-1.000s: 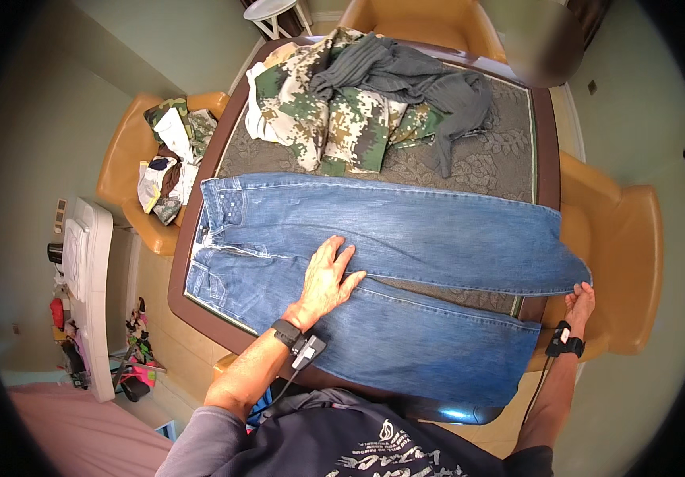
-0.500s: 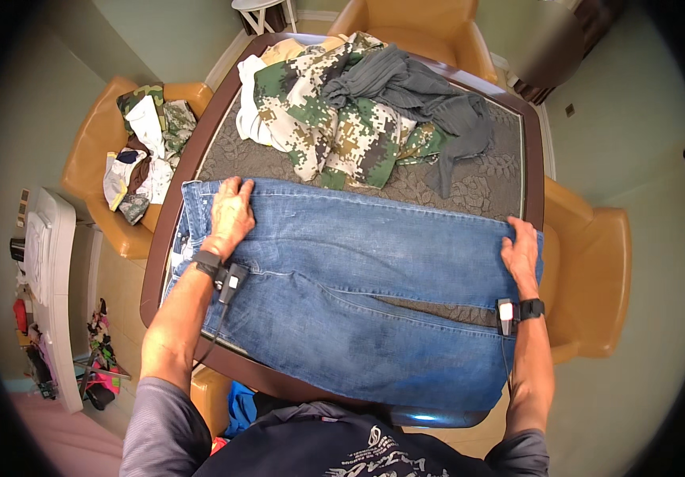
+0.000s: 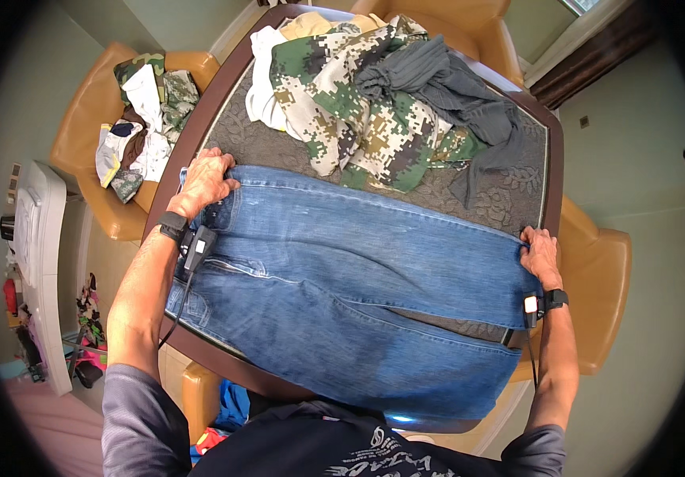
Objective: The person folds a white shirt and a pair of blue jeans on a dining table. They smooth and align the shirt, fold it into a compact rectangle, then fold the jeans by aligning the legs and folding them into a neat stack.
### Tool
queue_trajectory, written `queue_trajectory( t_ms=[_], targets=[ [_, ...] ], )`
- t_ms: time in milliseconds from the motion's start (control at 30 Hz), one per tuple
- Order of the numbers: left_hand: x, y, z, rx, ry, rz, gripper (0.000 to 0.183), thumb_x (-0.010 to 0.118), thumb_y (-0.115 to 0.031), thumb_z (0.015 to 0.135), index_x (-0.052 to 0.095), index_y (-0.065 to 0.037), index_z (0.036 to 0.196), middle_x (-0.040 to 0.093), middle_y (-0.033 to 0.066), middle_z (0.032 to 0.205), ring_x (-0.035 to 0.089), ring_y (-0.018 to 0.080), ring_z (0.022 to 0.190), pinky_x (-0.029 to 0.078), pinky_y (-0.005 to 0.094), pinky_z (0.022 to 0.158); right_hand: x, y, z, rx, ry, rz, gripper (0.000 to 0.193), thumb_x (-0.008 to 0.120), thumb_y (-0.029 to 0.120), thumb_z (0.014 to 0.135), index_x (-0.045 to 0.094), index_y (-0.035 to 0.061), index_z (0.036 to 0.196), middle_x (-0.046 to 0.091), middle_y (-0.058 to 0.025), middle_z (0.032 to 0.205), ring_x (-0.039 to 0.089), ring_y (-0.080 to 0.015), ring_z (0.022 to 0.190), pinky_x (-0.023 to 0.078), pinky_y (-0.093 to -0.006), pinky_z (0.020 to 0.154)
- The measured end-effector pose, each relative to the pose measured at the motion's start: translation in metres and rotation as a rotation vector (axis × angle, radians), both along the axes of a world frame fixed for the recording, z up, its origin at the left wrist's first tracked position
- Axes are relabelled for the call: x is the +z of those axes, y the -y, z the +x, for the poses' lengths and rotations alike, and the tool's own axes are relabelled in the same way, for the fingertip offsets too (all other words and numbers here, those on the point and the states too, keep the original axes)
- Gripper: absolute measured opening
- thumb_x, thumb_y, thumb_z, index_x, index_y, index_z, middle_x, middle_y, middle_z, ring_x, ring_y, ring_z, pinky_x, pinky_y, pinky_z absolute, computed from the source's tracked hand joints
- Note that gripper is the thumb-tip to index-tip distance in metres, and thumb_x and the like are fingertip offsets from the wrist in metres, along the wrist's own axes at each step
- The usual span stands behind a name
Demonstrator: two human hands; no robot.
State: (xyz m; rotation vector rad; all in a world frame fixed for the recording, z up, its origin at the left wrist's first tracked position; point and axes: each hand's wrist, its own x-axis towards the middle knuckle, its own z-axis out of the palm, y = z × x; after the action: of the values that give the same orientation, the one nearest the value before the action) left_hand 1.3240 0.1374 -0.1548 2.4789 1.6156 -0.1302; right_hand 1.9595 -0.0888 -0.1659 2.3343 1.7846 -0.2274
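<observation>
A pair of blue jeans (image 3: 374, 254) lies spread across the table, waist to the left and leg ends to the right. My left hand (image 3: 206, 184) is closed on the far corner of the waistband, its fingers curled over the denim. At the far leg's end, my right hand (image 3: 542, 256) grips the hem with bent fingers. The two legs part toward the right, with a strip of tablecloth showing between them. The near leg hangs partly over the table's front edge. Black bands with small devices circle both my wrists.
Beyond the jeans lie camouflage clothing (image 3: 358, 119) and a dark grey knitted garment (image 3: 470, 103), heaped on the dark patterned table (image 3: 239, 143). Tan chairs stand around it; the left chair (image 3: 80, 143) holds more clothes. A white stand (image 3: 44, 238) is at far left.
My left hand has moved outward to the waistband corner, and my right hand slightly right to the hem. The fingers have curled onto the denim. The view has shifted and turned slightly.
</observation>
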Motion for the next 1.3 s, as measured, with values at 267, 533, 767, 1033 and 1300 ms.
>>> queue_trajectory(
  t_ms=[267,533,767,1033,1300],
  targets=[
    [0.040,0.013,-0.009,-0.093,0.387,0.440,0.014,0.072,-0.007,0.082,0.061,-0.004,0.091,0.058,0.0136,0.084,0.061,0.0355,0.082,0.051,0.0440,0.073,0.070,0.022,0.007,-0.018,-0.101,0.691,0.007,0.062,0.005,0.089,0.064,0.0076,0.095,0.063,-0.0153,0.091,0.062,-0.0379,0.083,0.050,-0.0438,0.074],
    [0.037,0.039,-0.017,-0.072,0.358,0.505,0.013,0.072,-0.003,0.081,0.061,-0.002,0.088,0.060,0.0150,0.082,0.061,0.0363,0.081,0.050,0.0427,0.072,0.070,0.067,-0.006,-0.076,-0.179,0.575,0.003,0.060,0.003,0.089,0.059,0.0031,0.091,0.060,-0.0165,0.086,0.058,-0.0367,0.085,0.049,-0.0440,0.078],
    [0.070,0.068,-0.031,-0.079,0.439,0.573,0.014,0.072,-0.004,0.080,0.062,-0.005,0.089,0.060,0.0124,0.080,0.060,0.0333,0.078,0.047,0.0424,0.071,0.121,0.095,-0.015,-0.140,-0.264,0.674,0.006,0.062,0.004,0.089,0.058,0.0011,0.093,0.059,-0.0178,0.086,0.060,-0.0330,0.080,0.049,-0.0399,0.075],
    [0.047,0.242,-0.102,-0.058,0.480,0.736,0.027,0.060,0.014,0.069,0.062,-0.001,0.090,0.065,0.0140,0.094,0.061,0.0341,0.091,0.051,0.0393,0.083,0.088,0.326,-0.106,-0.096,-0.093,0.830,0.014,0.058,-0.002,0.077,0.059,-0.0030,0.091,0.059,-0.0166,0.089,0.060,-0.0337,0.086,0.051,-0.0404,0.083],
    [-0.016,0.279,-0.096,0.289,0.443,0.426,0.022,0.056,0.010,0.076,0.063,0.000,0.095,0.062,0.0132,0.104,0.057,0.0339,0.103,0.049,0.0403,0.089,-0.012,0.374,-0.139,-0.619,-0.695,0.501,0.014,0.064,-0.005,0.072,0.063,0.0025,0.084,0.060,-0.0069,0.080,0.058,-0.0201,0.076,0.048,-0.0310,0.076]
  ],
)
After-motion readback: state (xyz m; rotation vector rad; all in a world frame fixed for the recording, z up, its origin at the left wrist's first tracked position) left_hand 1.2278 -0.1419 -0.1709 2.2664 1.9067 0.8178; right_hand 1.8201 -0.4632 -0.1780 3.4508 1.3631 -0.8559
